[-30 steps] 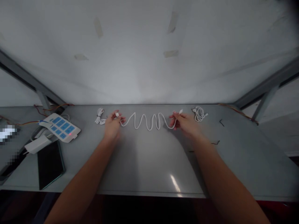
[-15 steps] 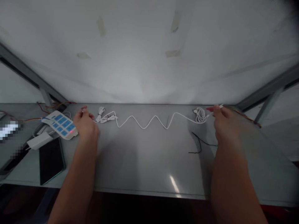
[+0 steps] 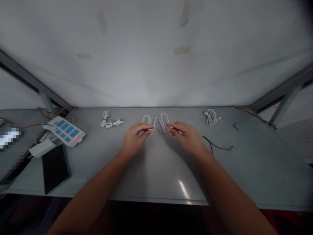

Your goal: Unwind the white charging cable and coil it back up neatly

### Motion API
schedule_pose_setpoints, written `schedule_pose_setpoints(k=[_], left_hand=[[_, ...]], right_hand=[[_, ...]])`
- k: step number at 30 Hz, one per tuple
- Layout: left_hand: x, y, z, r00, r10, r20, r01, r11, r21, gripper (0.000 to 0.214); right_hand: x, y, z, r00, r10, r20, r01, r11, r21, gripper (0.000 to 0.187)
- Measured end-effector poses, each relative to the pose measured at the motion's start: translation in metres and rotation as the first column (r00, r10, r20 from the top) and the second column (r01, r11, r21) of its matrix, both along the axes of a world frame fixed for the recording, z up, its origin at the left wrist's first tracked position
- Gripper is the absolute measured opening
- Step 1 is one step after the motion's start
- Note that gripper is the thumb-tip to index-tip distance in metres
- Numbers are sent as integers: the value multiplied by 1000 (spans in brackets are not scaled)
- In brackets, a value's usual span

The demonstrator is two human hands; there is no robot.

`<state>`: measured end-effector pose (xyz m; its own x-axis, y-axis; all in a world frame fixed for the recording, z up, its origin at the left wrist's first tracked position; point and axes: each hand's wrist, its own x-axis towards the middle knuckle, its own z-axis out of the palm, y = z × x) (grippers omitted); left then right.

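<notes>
Pinching a white cable (image 3: 156, 118) between the fingers of the left hand (image 3: 135, 137) and likewise between those of the right hand (image 3: 187, 135), holding both close together over the middle of the desk (image 3: 158, 176). Leaving wavy loops free between and beside the fingers; cannot tell if touching the desk. To the left, near the wall (image 3: 146, 71), can see two bundled cords (image 3: 118, 122) side by side; to the right, a coiled cord (image 3: 211, 118) and, closer to the right forearm, thin black ties (image 3: 209, 141). At far left, can see a power strip (image 3: 66, 130) with a red light, a white charger (image 3: 42, 148) beside, and a dark-screened phone (image 3: 55, 171) lying flat.
</notes>
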<state>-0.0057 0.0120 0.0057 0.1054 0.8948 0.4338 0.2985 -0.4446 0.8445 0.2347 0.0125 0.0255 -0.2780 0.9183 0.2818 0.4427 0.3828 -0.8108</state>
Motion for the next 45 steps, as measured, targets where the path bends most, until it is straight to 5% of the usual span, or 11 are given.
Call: schedule_pose_setpoints(k=[12,30,35,39,43,45], left_hand=[[9,-7,1,995,-97,-33,98,994,43,12],[9,-4,-3,995,-100,-24,101,994,36,13],[-7,9,-7,992,127,-2,-126,989,-71,19],[-40,31,-14,888,460,-13,-456,877,-151,23],[-64,45,-20,811,581,-72,-574,766,-290,25],[-64,47,-23,833,529,-162,-553,784,-282,25]], right_hand=[[-14,-2,-10,988,155,10,-155,979,133,29],[-13,-4,-3,988,152,31,-155,979,133,27],[-1,5,-4,992,-124,-9,124,992,-1,22],[20,20,-20,923,-384,-37,365,901,-236,25],[35,31,-32,904,-428,10,385,804,-453,16],[34,32,-32,918,-395,15,343,777,-528,2]])
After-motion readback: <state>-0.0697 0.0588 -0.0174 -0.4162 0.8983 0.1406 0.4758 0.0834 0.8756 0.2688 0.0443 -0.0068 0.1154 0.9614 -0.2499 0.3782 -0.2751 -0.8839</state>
